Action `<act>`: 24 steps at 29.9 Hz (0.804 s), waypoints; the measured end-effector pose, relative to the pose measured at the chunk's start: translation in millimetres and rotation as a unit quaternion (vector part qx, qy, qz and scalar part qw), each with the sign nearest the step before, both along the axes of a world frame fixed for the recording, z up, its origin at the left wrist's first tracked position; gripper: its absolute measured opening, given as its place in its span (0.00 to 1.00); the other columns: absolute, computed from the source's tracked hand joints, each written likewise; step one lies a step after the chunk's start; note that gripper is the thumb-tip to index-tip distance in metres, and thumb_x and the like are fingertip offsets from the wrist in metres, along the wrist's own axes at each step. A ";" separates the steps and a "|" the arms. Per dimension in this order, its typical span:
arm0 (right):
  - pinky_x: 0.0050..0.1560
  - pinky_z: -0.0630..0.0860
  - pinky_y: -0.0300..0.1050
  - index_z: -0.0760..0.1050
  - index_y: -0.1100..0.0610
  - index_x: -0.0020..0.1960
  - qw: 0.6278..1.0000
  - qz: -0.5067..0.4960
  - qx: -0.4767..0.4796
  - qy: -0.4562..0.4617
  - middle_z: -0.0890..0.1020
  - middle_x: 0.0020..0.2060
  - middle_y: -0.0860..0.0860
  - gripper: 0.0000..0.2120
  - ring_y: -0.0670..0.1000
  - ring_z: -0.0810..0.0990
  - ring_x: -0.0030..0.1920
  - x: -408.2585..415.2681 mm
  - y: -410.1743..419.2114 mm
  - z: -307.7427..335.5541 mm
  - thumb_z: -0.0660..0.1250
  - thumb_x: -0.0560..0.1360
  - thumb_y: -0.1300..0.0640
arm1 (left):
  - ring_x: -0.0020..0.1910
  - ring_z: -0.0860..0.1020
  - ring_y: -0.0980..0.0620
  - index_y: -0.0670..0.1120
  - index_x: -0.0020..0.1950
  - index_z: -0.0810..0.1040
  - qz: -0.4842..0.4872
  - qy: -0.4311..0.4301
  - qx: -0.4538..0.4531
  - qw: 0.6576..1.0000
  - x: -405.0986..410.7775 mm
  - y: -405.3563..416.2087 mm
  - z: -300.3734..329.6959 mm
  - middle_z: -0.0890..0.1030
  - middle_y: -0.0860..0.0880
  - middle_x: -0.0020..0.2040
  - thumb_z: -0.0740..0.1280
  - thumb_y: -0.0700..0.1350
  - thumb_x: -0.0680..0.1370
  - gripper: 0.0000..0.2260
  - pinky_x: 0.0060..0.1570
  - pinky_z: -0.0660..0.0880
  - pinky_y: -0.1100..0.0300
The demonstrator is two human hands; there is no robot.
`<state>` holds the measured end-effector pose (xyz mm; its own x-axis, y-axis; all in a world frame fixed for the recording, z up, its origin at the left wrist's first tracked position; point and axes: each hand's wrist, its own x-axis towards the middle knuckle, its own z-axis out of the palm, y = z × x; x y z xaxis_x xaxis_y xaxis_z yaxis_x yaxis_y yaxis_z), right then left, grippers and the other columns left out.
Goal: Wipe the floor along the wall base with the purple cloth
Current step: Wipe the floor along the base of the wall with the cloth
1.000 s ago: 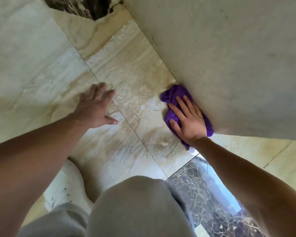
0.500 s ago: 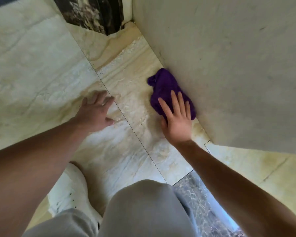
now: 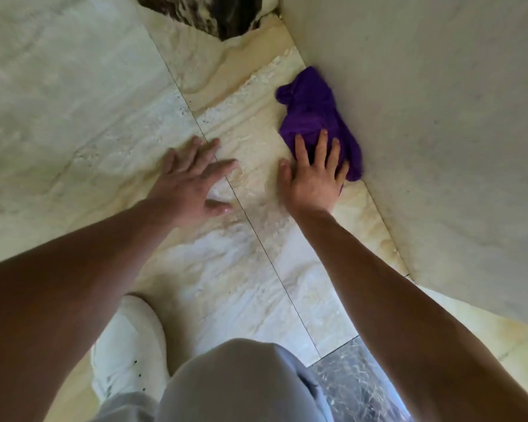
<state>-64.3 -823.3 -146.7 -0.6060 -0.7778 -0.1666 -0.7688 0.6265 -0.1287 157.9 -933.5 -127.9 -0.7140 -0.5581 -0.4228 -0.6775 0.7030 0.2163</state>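
Note:
The purple cloth lies bunched on the beige marble floor, pressed up against the base of the pale wall. My right hand lies flat on the cloth's near end, fingers spread and pointing along the wall. Only the near part of the cloth is covered by the fingers; its far end sticks out ahead of them. My left hand rests palm down on the floor to the left of the cloth, fingers apart, holding nothing.
A dark veined tile sits at the far corner where the wall ends. Another dark tile lies near my knee. My white shoe stands at the lower left. Open floor stretches to the left.
My right hand has pushed the purple cloth farther along the wall base, away from me. My left hand has shifted forward on the floor and closer to the right one.

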 end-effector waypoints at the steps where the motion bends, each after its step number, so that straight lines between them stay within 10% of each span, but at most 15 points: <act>1: 0.77 0.49 0.69 0.60 0.45 0.79 1.000 -0.009 0.011 -0.016 0.54 0.82 0.55 0.28 0.62 0.51 0.81 2.9 -14.8 4.9 0.53 0.81 0.39 | 0.80 0.35 0.47 0.65 0.79 0.47 0.002 -0.009 0.011 1.000 -0.7 -3.5 3.3 0.37 0.55 0.82 0.64 0.71 0.71 0.42 0.76 0.43 0.37; 11: 0.69 0.56 0.78 0.53 0.43 0.80 0.990 0.126 0.027 -0.052 0.45 0.82 0.54 0.30 0.64 0.44 0.81 -17.1 -71.1 48.3 0.56 0.80 0.41 | 0.79 0.32 0.45 0.67 0.78 0.41 -0.002 -0.088 0.071 0.994 -12.7 -12.1 24.3 0.31 0.54 0.80 0.69 0.65 0.73 0.45 0.76 0.44 0.34; 18: 0.75 0.44 0.75 0.55 0.42 0.80 0.998 0.031 0.043 -0.046 0.49 0.83 0.52 0.29 0.60 0.41 0.82 5.3 -35.4 19.7 0.44 0.81 0.34 | 0.79 0.33 0.41 0.66 0.78 0.42 0.010 -0.041 -0.012 0.999 4.5 -14.0 7.9 0.34 0.52 0.81 0.60 0.71 0.73 0.40 0.72 0.43 0.28; 24: 0.77 0.40 0.70 0.48 0.43 0.82 0.999 -0.008 0.026 -0.045 0.47 0.83 0.50 0.33 0.56 0.41 0.82 -0.8 -53.5 6.2 0.42 0.80 0.32 | 0.78 0.31 0.39 0.60 0.79 0.36 0.095 -0.060 -0.009 0.994 6.2 -43.7 4.5 0.30 0.48 0.80 0.63 0.79 0.61 0.57 0.67 0.46 0.21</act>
<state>-65.1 -876.8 -140.5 -0.5998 -0.7562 -0.2615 -0.7448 0.6471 -0.1630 164.1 -977.1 -123.5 -0.5401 -0.6864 -0.4870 -0.8186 0.5627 0.1148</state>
